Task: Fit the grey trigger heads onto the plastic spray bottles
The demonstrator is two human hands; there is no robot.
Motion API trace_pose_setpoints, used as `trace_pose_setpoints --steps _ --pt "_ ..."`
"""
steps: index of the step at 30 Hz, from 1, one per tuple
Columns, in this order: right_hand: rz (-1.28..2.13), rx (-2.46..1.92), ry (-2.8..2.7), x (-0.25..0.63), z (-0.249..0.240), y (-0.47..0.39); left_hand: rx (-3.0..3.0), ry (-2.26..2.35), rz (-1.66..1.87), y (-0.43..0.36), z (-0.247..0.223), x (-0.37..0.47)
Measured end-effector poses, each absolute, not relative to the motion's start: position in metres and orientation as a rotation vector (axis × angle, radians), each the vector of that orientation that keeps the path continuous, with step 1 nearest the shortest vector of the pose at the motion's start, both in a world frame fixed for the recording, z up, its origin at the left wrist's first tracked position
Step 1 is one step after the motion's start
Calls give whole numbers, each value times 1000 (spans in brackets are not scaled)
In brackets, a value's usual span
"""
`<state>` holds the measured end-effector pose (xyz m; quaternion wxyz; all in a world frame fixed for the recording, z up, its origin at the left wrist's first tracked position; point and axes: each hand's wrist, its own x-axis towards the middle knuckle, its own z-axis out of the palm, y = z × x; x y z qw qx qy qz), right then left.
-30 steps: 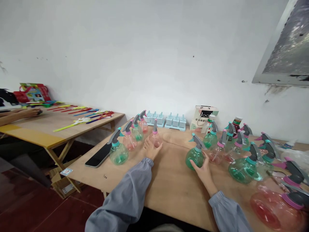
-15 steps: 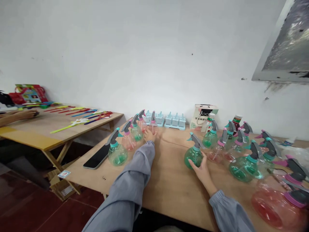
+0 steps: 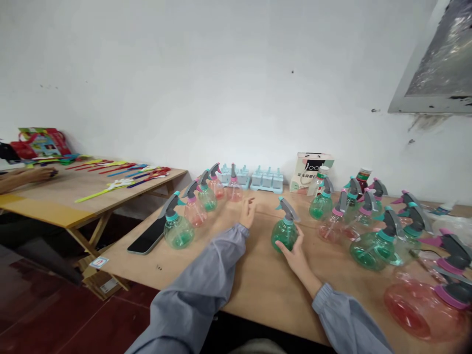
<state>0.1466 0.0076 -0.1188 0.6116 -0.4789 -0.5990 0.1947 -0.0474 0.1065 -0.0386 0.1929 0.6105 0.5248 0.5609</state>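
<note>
My right hand is wrapped round the lower right side of a green spray bottle with a grey and teal trigger head, near the middle of the table. To its left, my left hand is raised over the wood with fingers apart and nothing in it. Just beyond that hand stands a pink spray bottle. More bottles form a slanting row on the left, among them a green one and a pink one.
A black phone lies at the wooden table's left edge. Blue moulds and a paper bag stand by the wall. Several spray bottles crowd the right. On another table, a person's arms show.
My left hand has let go of the pink bottle at the back and come toward the right and nearer. My right hand has shifted left with the green bottle.
</note>
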Motion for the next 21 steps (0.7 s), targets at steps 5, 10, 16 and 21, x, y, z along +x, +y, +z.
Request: trace_pose_setpoints --steps 5,10,16,21 --pt "339 -1069 -1535 122 -125 8 1863 883 1576 55 -34 -7" --pt "204 -1076 -1584 121 -127 10 1798 1039 1598 30 -25 2" --pt "143 -1057 -1601 124 -128 10 1811 1021 1628 28 -37 5" --pt "263 -1086 -1647 135 -123 0 1600 1033 1679 45 -34 -15"
